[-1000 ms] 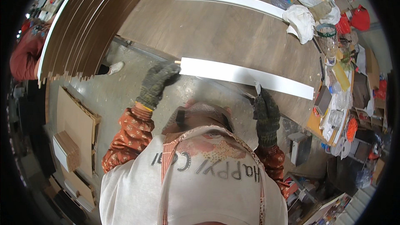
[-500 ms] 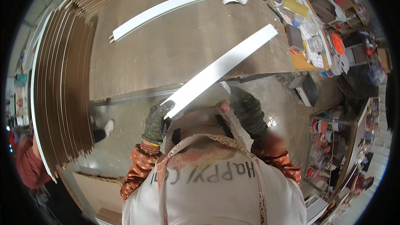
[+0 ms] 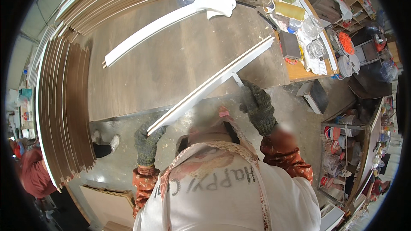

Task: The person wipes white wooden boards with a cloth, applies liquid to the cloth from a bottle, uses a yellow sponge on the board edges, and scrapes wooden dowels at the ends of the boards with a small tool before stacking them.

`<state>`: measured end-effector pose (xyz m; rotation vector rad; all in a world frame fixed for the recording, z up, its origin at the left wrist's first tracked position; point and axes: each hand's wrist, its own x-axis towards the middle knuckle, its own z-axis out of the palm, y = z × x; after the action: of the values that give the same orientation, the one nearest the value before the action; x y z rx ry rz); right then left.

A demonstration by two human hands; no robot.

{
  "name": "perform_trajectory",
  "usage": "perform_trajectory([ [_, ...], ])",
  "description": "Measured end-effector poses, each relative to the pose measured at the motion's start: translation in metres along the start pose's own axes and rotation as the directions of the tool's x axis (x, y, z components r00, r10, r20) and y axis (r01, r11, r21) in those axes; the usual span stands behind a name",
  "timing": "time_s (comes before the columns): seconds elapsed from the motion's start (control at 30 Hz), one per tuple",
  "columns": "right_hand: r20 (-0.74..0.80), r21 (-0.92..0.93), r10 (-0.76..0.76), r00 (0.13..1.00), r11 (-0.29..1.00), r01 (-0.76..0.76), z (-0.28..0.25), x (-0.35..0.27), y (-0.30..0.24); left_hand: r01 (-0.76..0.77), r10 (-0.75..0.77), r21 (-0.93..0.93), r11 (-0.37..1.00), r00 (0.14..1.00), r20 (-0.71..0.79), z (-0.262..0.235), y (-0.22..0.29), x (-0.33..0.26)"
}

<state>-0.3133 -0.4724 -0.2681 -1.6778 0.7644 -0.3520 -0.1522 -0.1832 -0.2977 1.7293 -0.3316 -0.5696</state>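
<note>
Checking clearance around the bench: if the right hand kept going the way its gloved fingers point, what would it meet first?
Probably the white strip that the right hand already touches; beyond it, the brown tabletop. Depth is unclear.

A flat brown cardboard box [image 3: 112, 203] is lying on the floor at lower left. A yellow roll-shaped pack [image 3: 290, 10] is sitting among the clutter on the far bench (its label is too small to make out).

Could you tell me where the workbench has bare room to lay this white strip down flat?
Free: the brown workbench between the other white strip and the held strip. Crowded: the right end, with bottles and tape rolls.
</note>
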Motion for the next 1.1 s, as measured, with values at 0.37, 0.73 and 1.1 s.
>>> perform_trajectory([
  [0.37,-0.312,-0.147,-0.343,0.886,0.939,0.312,-0.103,0.071,0.042,0.086,-0.134,-0.297,0.951,0.98,-0.147,-0.001,-0.037,-0.008],
  [0.73,-0.322,-0.929,-0.504,0.802,0.332,-0.164,-0.311,0.081,0.015,0.208,-0.424,-0.642,0.738,0.883,-0.202,0.022,-0.052,-0.035],
  [1.1,-0.029,-0.988,-0.484,0.874,0.149,0.05,-0.301,0.165,-0.033,0.042,-0.436,-0.779,0.626,0.847,-0.305,0.057,-0.077,-0.091],
])
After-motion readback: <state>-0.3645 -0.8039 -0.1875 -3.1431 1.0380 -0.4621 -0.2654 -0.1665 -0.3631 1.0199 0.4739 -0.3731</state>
